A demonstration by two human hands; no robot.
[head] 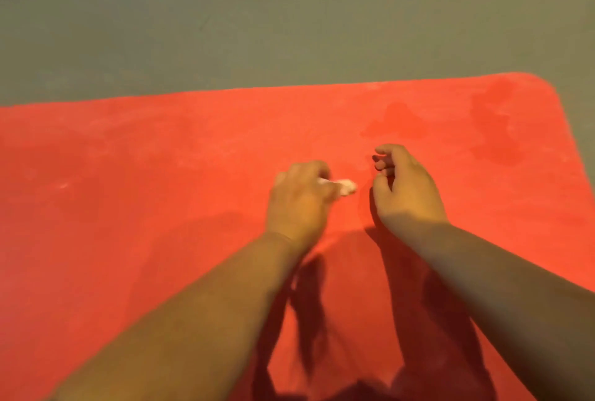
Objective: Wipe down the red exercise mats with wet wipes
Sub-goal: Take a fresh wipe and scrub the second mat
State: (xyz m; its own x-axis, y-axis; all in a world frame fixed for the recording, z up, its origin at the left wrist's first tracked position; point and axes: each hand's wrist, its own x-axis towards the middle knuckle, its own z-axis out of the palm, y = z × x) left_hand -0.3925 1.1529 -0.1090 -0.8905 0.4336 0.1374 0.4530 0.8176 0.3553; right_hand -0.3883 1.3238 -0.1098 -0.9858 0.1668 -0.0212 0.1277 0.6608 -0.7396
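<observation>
Mat [161,175] looked part-wiped; L hand [299,201] gripped wipe [347,186], R hand [406,189] hung loose, empty. Risk: wipe balled small, could skip dusty patches.

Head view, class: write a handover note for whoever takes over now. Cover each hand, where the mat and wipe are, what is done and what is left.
Left hand grips a bunched white wet wipe, whose end sticks out above the middle of the red mat.
Right hand holds nothing, fingers loosely curled, just right of the wipe.
The mat lies flat on the grey floor.
Done, seemingly: darker damp patches near the far right corner.
Left: pale streaks on the left part and along the far edge.
</observation>
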